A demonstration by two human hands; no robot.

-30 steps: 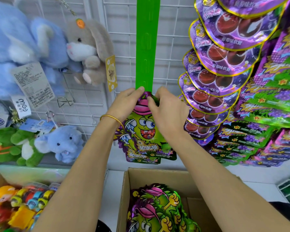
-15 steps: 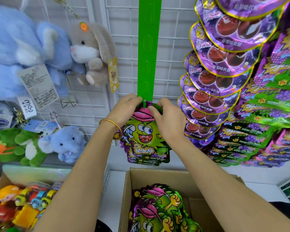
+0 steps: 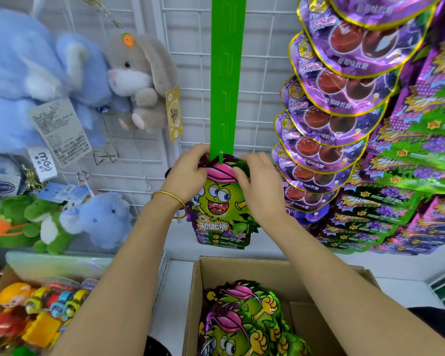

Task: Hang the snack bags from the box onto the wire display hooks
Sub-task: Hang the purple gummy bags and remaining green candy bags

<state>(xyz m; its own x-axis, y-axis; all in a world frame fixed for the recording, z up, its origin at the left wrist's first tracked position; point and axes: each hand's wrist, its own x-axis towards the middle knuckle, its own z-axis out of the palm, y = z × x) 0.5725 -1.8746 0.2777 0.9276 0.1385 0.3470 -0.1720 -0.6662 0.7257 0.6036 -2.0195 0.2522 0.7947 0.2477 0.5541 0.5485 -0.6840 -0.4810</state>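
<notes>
White wire grid (image 3: 262, 73) backs a green hanging strip (image 3: 228, 73), with bare mesh on both sides of it. Purple candy bags (image 3: 337, 104) crowd in just beside the right hand (image 3: 262, 186); a plush rabbit (image 3: 136, 80) hangs well off to the left. The snack bag (image 3: 221, 209) hangs at the strip's bottom end, its top edge against a small green tab. Left hand (image 3: 188, 173) and right hand both have curled fingers (image 3: 242, 173) pinching the bag's upper corners. Below it, apart from it, sits the open box (image 3: 244, 268) with more bags (image 3: 244, 319) inside.
</notes>
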